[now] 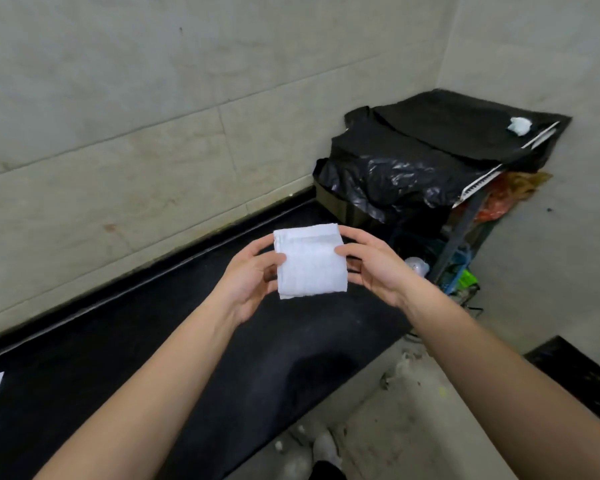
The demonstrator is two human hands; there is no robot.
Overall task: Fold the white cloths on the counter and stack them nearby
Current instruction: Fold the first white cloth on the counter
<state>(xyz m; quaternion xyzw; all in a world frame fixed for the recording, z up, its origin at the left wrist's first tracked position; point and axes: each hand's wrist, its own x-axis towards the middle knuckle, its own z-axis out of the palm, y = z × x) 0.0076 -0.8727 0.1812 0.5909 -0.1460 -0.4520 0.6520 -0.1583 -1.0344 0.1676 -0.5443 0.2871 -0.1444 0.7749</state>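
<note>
**A:** Head view: which step is reached?

**B:** Folding seems done; the white cloth [310, 263] is pinched at its sides by the left grip [253, 271] and right grip [374, 268], above the dark surface [222, 341].

**A:** Next?

**B:** It should be laid squarely on a nearby stack.

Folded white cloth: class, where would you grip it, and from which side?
Grip the folded white cloth by its two side edges, one from each side, as the left hand and right hand do; it is a flat layered square, so this likely keeps layers together.
</note>
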